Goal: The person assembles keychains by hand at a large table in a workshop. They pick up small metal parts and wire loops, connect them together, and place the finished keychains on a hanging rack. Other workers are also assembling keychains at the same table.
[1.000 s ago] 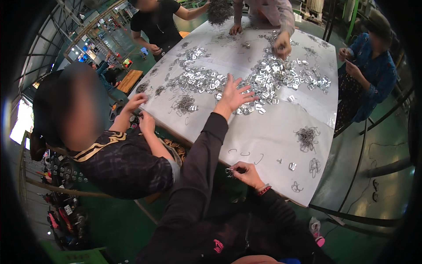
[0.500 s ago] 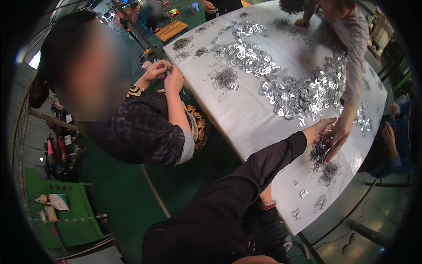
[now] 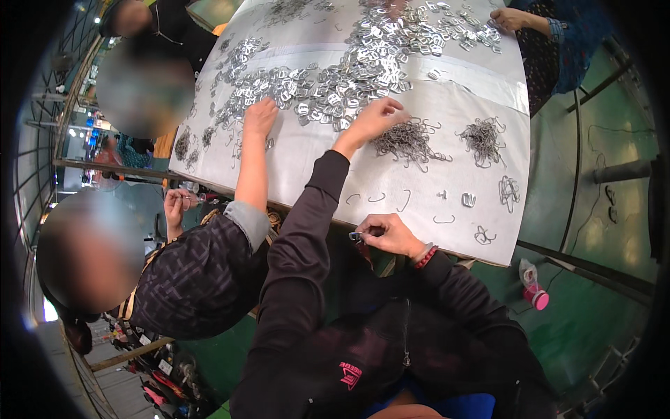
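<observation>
My left hand (image 3: 377, 120) reaches over the table, its fingers apart at the upper left edge of a tangled pile of thin metal wire hooks (image 3: 408, 144). Closer to me, at the table's near edge, my right hand (image 3: 392, 234) pinches a small silver metal buckle (image 3: 356, 237) between thumb and fingers. A red bead bracelet circles that wrist. Just beyond my left hand spreads a large heap of shiny flat buckles (image 3: 328, 94). Another hook pile (image 3: 483, 142) lies to the right. Several loose hooks and a single buckle (image 3: 468, 200) lie between the piles and the near edge.
To my left a co-worker's hand (image 3: 261, 116) touches the buckle heap; that person's other hand (image 3: 178, 205) is raised below the table edge. Across at the right, another person's hand (image 3: 509, 19) rests by the buckles. A pink-lidded bottle (image 3: 536, 296) is beyond the table's right edge.
The view has turned. The other person's hand beside my left hand at the hooks is gone. My right hand with the buckle has come into sight, and the left neighbour now reaches onto the table.
</observation>
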A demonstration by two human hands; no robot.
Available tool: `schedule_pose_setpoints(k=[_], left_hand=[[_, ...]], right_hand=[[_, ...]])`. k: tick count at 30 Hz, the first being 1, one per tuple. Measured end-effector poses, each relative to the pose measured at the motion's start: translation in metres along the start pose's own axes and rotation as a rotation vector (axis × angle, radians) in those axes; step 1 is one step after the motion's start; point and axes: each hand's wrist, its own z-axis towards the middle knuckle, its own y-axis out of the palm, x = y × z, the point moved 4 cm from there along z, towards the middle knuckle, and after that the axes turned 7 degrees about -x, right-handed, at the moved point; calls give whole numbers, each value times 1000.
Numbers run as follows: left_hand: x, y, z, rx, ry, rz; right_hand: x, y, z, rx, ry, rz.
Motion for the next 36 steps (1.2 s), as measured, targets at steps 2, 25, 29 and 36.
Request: schedule_pose_setpoints(k=[2, 25, 29, 36], left_hand=[[13, 24, -11, -85, 30, 531], [-6, -108, -140, 385, -224, 80], [-16, -96, -151, 281, -323, 866], [66, 112, -116, -40, 165, 843]], right_hand=[[1, -1, -3, -7, 10, -1], [4, -4, -1, -16, -79, -77], [4, -4, -2, -22, -87, -85], [-2, -3, -6, 147, -530, -207]])
